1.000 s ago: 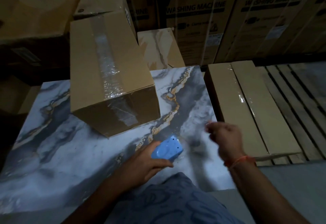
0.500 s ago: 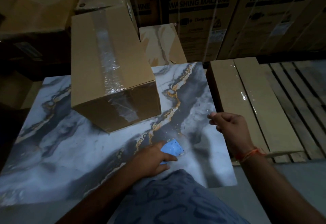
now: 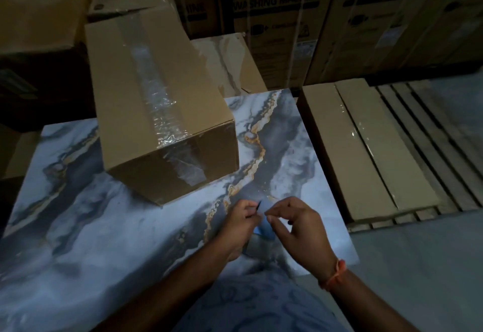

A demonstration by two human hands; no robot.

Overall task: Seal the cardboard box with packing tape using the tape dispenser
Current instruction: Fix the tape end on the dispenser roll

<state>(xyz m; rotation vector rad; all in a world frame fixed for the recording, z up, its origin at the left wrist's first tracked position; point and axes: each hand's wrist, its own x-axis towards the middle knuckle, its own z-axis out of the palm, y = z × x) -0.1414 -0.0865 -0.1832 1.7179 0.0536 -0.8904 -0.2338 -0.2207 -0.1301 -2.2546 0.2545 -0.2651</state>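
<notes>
Both hands meet at the near edge of the marble desk [image 3: 104, 227]. The left hand [image 3: 239, 223] grips the blue tape dispenser [image 3: 262, 228]; the right hand [image 3: 295, 223] pinches the tape end. The cardboard box [image 3: 156, 101] lies far-left, long axis running away, nearer the left hand.

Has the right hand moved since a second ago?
Yes. The right hand has moved left, away from the flat cartons beside the table, and now meets the left hand over the blue dispenser.

Box: cardboard box [image 3: 156, 101], clear tape along top, 11 o'clock on marbled table [image 3: 78, 227].
Hands: left hand [image 3: 239, 223] and right hand [image 3: 296, 223] pinching together over blue tape dispenser [image 3: 264, 229], 5 o'clock.
</notes>
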